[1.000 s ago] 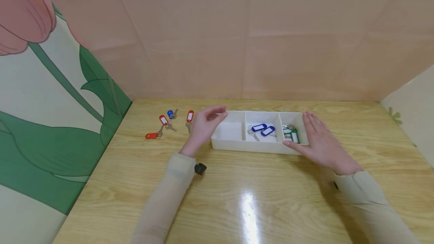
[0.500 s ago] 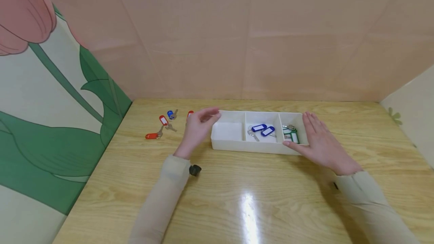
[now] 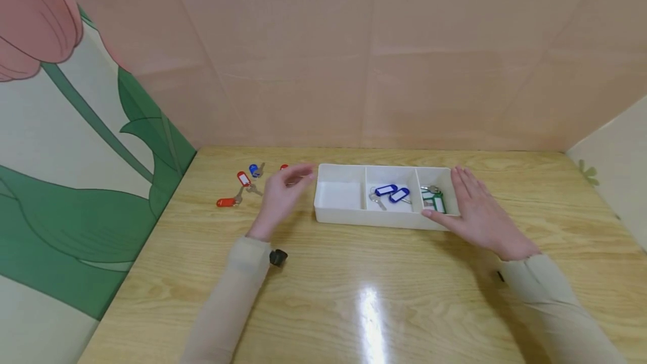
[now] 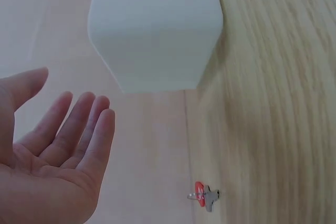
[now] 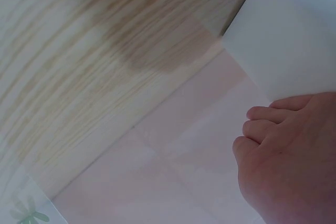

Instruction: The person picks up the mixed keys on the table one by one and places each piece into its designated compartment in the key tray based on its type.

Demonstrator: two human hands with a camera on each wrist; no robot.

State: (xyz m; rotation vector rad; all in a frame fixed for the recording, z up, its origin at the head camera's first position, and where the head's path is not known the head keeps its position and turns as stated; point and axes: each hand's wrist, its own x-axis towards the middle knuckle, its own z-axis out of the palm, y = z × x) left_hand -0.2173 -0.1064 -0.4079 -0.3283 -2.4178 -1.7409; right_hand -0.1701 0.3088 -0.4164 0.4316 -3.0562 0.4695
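A white box (image 3: 384, 219) with three compartments stands on the table. Its middle compartment holds keys with blue tags (image 3: 386, 190); the right one holds keys with green tags (image 3: 437, 203). The left compartment has nothing in it. My left hand (image 3: 283, 192), fingers relaxed and holding nothing, hovers just left of the box, near a red-tagged key (image 4: 199, 193) that it mostly hides in the head view. My right hand (image 3: 477, 215) rests on the box's right end, fingers straight along the end wall and thumb on the front rim.
Left of the box lie more keys: one with a blue tag (image 3: 254, 171), one with a red tag (image 3: 244, 178), and another with a red tag (image 3: 226, 203). The wooden table (image 3: 323, 296) meets a pinkish backdrop (image 3: 283, 72) at the rear. A flower-patterned panel (image 3: 76, 212) borders the left.
My left hand has moved left, from over the box's left end to beside it, covering more of the nearest red-tagged key. The right hand and the box have stayed put.
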